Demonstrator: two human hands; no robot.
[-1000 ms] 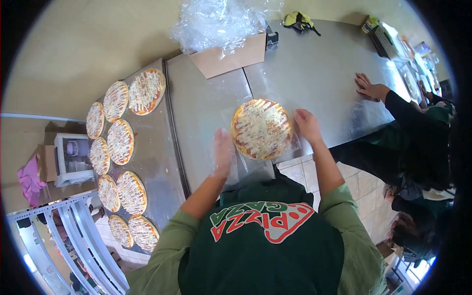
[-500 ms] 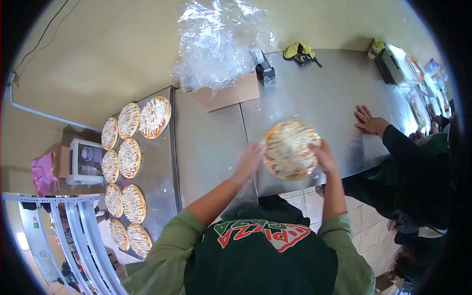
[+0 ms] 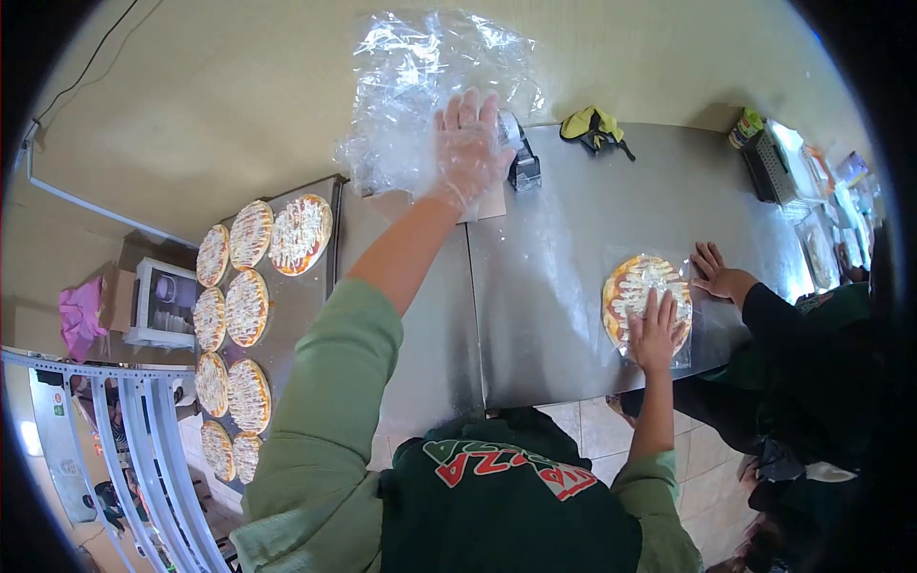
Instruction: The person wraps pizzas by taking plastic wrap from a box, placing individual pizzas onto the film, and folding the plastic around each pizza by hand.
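The round pizza (image 3: 627, 288) lies flat, face up, farther right than before. Hands are apart: right hand (image 3: 654, 334) flat on it, left hand (image 3: 470, 155) now spread at the bags (image 3: 396, 110).

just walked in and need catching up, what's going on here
A person has their right hand flat on a pizza in clear plastic on the metal table, beside a co-worker's hand. Their left hand, which looks gloved, is open at the heap of clear plastic over a cardboard box. Nine more topped pizzas lie on the metal surface at the left.
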